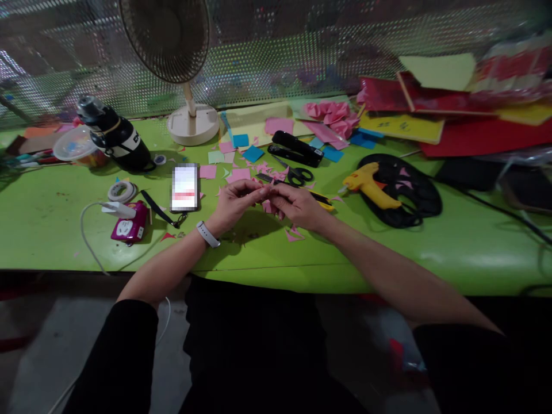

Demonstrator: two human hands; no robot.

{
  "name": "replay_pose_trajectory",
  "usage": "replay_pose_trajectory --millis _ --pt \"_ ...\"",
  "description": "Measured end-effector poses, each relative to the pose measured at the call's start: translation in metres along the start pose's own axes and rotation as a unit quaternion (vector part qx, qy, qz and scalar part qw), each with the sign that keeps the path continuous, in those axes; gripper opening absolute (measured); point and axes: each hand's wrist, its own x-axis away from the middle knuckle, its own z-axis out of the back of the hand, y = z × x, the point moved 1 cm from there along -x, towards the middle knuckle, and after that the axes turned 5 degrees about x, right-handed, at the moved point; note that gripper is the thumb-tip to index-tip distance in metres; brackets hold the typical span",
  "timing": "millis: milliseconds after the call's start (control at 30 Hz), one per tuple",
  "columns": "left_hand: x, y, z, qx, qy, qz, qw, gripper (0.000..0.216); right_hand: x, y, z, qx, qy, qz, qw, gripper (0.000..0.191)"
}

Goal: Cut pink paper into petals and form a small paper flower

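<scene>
My left hand [238, 201] and my right hand [294, 202] meet over the green table, fingertips pinched together. Between them is a small piece of pink paper [268, 206], mostly hidden by the fingers, so its shape is unclear. Pink paper scraps [295, 233] lie beneath and around the hands. Just beyond them are black-handled scissors [301, 175] and a yellow-and-black utility knife [322, 201], partly covered by my right hand. A black stapler [296, 148] rests farther back. Left of my left hand lies a phone [184, 187] with a blurred screen.
A yellow glue gun [373, 185] sits on a black pad at right. At left stand a black bottle [118, 138], a tape roll [122, 191] and a purple power adapter [130, 223] with a white cable. A fan [192, 123] and crumpled pink paper [330, 117] are behind.
</scene>
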Motion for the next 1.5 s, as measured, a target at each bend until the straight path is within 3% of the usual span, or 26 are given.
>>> replay_pose_trajectory --millis 500,900,1200,1500 --pt "-0.001 -0.002 0.001 0.004 -0.011 -0.006 1.0 0.035 0.001 -0.003 0.002 0.042 0.019 0.023 0.999 0.034" --pt "-0.002 -0.005 0.002 0.002 -0.01 0.0 1.0 0.032 0.0 -0.012 0.006 0.08 0.014 0.03 0.996 0.025" --pt "-0.003 -0.001 0.004 -0.006 -0.016 -0.002 1.0 0.031 0.003 0.0 0.0 -0.032 0.055 -0.029 0.998 0.033" --pt "-0.006 0.0 0.005 0.008 -0.004 -0.004 1.0 0.033 0.002 -0.007 0.002 -0.044 0.042 -0.063 0.996 0.036"
